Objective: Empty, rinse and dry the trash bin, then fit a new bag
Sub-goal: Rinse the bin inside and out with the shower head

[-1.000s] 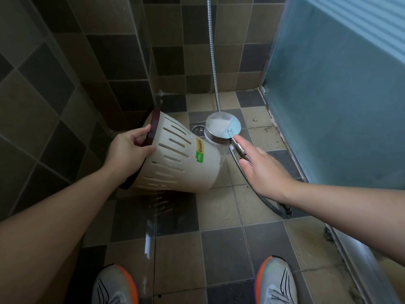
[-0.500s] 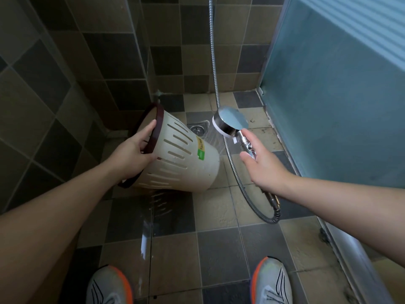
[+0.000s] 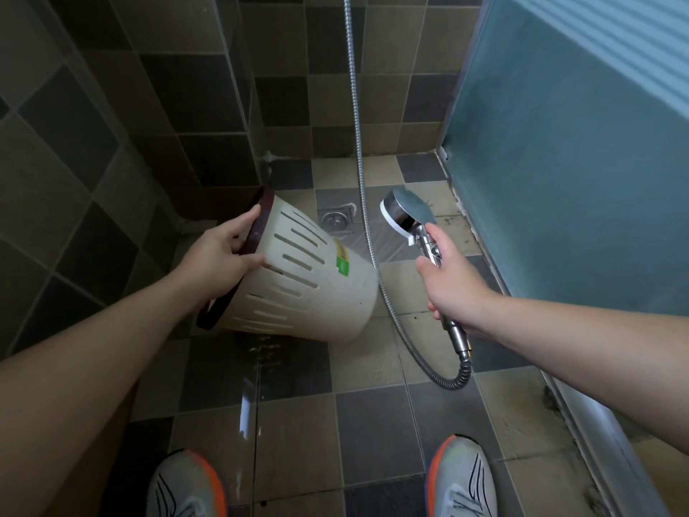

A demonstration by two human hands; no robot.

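Note:
A cream slotted trash bin (image 3: pixel 309 292) with a dark brown rim and a green sticker is tipped on its side above the tiled floor, its base pointing right. My left hand (image 3: pixel 220 255) grips the brown rim at the bin's left end. My right hand (image 3: pixel 451 281) is closed around the chrome handle of a shower head (image 3: pixel 406 214), which is held to the right of the bin with its face turned away from it, up and to the right. The bin's inside is hidden from me.
The metal shower hose (image 3: pixel 359 151) hangs down the back wall and loops under my right hand. A floor drain (image 3: pixel 337 220) sits behind the bin. Tiled walls close in left and behind, a frosted glass panel (image 3: pixel 566 162) on the right. Wet floor and my two shoes lie below.
My right hand has closed on the shower head's handle and swung the head from beside the bin's base out to the right. The bin has tilted slightly.

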